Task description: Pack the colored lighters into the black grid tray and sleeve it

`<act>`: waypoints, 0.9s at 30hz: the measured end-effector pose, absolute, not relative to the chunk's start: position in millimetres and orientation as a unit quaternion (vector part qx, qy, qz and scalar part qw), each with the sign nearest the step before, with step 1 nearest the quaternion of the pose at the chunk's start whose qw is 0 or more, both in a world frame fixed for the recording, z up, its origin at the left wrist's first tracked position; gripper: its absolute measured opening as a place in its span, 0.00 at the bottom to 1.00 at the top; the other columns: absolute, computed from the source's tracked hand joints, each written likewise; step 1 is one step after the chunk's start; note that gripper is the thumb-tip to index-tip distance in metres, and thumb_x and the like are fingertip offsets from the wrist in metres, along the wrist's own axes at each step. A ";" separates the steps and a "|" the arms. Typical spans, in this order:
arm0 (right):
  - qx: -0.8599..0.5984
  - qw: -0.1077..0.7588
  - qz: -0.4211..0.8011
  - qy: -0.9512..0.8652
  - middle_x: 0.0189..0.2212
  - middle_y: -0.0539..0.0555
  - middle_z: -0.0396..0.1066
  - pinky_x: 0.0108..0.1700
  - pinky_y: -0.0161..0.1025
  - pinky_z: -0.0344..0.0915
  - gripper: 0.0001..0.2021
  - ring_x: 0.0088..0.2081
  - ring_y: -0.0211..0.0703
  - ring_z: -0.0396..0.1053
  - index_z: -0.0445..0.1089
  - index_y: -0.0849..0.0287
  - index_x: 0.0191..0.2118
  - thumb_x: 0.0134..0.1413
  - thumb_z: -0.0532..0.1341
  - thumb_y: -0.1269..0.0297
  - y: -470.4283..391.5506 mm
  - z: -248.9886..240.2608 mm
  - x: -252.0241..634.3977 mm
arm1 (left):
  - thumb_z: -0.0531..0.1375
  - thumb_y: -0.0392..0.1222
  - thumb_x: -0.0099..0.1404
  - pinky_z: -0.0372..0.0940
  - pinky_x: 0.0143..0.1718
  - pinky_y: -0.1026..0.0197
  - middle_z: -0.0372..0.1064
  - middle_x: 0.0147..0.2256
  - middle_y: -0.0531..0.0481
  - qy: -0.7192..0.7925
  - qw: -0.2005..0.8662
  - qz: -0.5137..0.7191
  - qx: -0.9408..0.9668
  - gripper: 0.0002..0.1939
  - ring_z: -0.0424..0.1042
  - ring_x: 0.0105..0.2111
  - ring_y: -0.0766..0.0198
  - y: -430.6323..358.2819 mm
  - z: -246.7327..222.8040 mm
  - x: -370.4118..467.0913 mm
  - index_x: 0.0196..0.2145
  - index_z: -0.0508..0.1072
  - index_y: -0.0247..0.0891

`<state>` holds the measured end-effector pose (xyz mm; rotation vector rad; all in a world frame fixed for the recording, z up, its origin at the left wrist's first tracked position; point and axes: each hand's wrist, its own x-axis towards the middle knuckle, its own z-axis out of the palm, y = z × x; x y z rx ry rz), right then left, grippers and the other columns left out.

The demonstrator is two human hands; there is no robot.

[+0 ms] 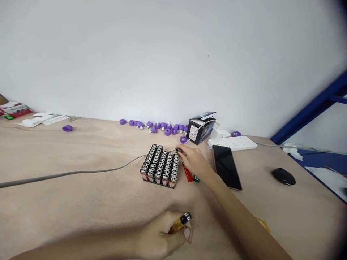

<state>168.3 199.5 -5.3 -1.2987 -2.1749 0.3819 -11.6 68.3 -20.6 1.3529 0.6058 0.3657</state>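
Note:
My left hand (159,234) is closed around a yellow see-through lighter (176,226), its black and metal top sticking out past the thumb. Farther off, my right hand (194,159) pinches another lighter (178,150) by its top at the far right corner of a tray of lighters (159,185); most of that lighter's body is hidden. The tray is filled with upright lighters in rows, metal tops up. Just right of it, a red lighter (188,174) and a green lighter (196,178) lie on the table, partly under my right hand and wrist.
Purple caps (167,132) lie along the wall, near a black box (199,131). A white power strip (235,143), a phone (227,167) and a mouse (283,176) are on the right. A grey cable (81,174) crosses the table (67,206) from the left.

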 end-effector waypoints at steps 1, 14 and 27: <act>-0.481 0.278 0.144 -0.819 0.41 0.60 0.78 0.44 0.41 0.65 0.15 0.40 0.49 0.74 0.70 0.60 0.52 0.62 0.53 0.76 199.5 -5.4 169.6 | 0.53 0.66 0.67 0.49 0.19 0.68 0.51 0.19 0.60 0.276 0.724 0.164 0.611 0.26 0.52 0.17 0.73 68.1 -20.5 -11.6 0.31 0.63 0.37; -0.493 0.241 0.155 -0.822 0.46 0.61 0.76 0.48 0.43 0.66 0.18 0.48 0.50 0.73 0.69 0.61 0.54 0.61 0.53 0.77 191.3 23.6 178.5 | 0.60 0.66 0.61 0.49 0.12 0.71 0.49 0.15 0.65 0.299 0.808 0.194 0.468 0.26 0.45 0.12 0.75 70.6 -26.0 -10.7 0.33 0.62 0.38; -0.375 0.163 0.410 -0.816 0.20 0.45 0.69 0.25 0.32 0.55 0.03 0.23 0.34 0.63 0.74 0.60 0.33 0.54 0.63 0.69 127.6 90.6 143.3 | 0.63 0.51 0.61 0.45 0.10 0.73 0.44 0.14 0.65 0.245 0.861 0.279 0.348 0.21 0.38 0.11 0.76 88.9 14.8 -21.5 0.25 0.55 0.40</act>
